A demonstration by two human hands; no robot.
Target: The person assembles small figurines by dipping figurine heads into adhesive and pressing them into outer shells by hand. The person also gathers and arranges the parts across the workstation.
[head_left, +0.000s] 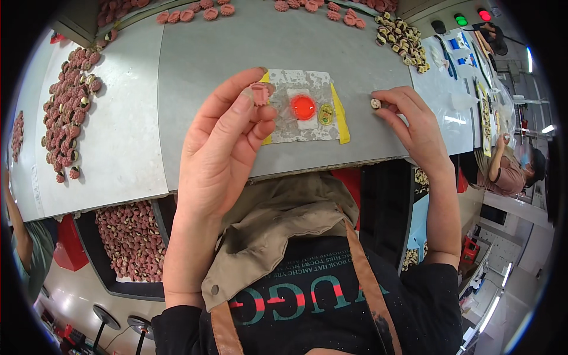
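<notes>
Raised over the table, my left hand pinches a small pink scalloped piece with a squarish hollow in its face, like a miniature biscuit. Farther right, thumb and fingertips of my right hand close on a tiny cream-and-dark piece just above the grey surface. Between the hands lies a speckled sheet with yellow tape at its sides. On it sit a round, glossy red-orange dish or pool and a small yellow-green oval. Neither hand touches these.
Many pink pieces are heaped at the left of the grey table; others line the far edge. Cream-and-dark pieces pile at the far right. Below the edge is a black crate of pink pieces. Another person works at right.
</notes>
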